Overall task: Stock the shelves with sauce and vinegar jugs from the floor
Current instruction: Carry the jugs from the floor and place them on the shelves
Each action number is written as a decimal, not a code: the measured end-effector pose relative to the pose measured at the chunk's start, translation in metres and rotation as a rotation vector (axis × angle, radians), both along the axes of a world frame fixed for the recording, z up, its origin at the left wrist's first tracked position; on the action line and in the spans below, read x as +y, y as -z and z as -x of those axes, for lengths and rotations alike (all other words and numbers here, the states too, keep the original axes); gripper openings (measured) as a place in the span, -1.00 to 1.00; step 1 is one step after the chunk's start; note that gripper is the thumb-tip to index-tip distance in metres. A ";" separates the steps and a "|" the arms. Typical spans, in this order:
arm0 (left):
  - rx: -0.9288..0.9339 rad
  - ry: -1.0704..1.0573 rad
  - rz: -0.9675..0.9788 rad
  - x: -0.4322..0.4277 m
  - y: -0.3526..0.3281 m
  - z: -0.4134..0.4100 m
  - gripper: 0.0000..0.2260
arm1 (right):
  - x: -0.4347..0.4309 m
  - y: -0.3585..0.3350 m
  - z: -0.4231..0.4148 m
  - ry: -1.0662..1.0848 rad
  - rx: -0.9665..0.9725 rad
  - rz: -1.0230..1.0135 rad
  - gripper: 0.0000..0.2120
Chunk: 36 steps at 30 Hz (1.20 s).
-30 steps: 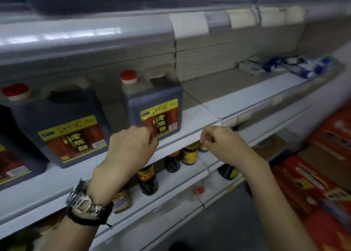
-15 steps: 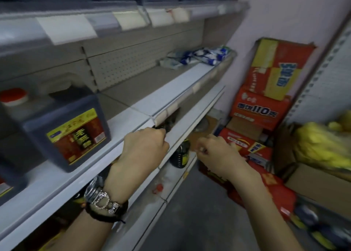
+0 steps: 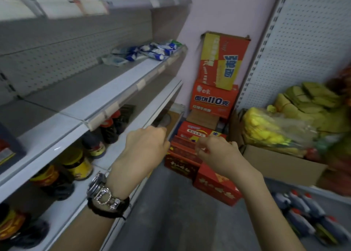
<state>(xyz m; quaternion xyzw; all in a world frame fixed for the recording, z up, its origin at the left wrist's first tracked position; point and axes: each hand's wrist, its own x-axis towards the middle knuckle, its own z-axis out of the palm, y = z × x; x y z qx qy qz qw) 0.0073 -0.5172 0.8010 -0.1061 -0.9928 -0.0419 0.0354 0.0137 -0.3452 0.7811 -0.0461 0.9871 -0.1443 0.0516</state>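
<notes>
Head view: left hand, wearing a black-strapped wristwatch, and right hand are loosely curled, holding nothing, above the grey floor; dark red-capped jugs lie on the floor lower right; the grey metal shelf stands left.

I see a narrow aisle with a grey concrete floor. On my left runs grey metal shelving with a pegboard back panel. A pale pink wall closes the far end, with stacked red and yellow cartons against it. On the right stands a white perforated panel. The light is dim and even.
</notes>
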 end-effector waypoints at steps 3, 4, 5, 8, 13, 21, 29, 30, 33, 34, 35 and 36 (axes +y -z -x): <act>0.022 0.060 0.007 0.044 0.001 0.003 -0.85 | 0.044 0.004 -0.006 0.050 -0.030 -0.020 -0.84; 0.023 0.080 0.012 0.059 0.000 0.004 -0.84 | 0.058 0.005 -0.007 0.069 -0.035 -0.028 -0.85; 0.020 0.098 0.016 0.074 0.001 0.005 -0.83 | 0.074 0.006 -0.009 0.090 -0.040 -0.034 -0.85; 0.018 0.144 -0.003 0.119 0.004 0.014 -0.83 | 0.117 0.010 -0.010 0.166 -0.055 -0.045 -0.82; -0.041 0.259 -0.003 0.184 0.020 0.026 -0.81 | 0.178 0.017 -0.016 0.288 -0.149 -0.051 -0.83; -0.113 0.452 0.035 0.269 0.037 0.081 -0.86 | 0.245 0.031 0.001 0.462 -0.252 -0.027 -0.85; -0.118 0.709 0.056 0.366 0.042 0.168 -0.81 | 0.316 0.039 0.051 0.701 -0.230 -0.002 -0.74; -0.108 0.743 0.054 0.378 0.043 0.178 -0.81 | 0.327 0.041 0.056 0.751 -0.235 0.004 -0.74; -0.124 0.854 0.066 0.416 0.050 0.196 -0.81 | 0.359 0.052 0.061 0.897 -0.203 0.042 -0.84; -0.129 0.889 0.079 0.428 0.052 0.200 -0.80 | 0.368 0.057 0.060 0.940 -0.190 0.052 -0.85; -0.131 0.914 0.097 0.440 0.054 0.203 -0.80 | 0.376 0.063 0.057 0.968 -0.195 0.062 -0.83; -0.134 0.934 0.111 0.452 0.056 0.205 -0.80 | 0.382 0.068 0.054 0.986 -0.218 0.060 -0.80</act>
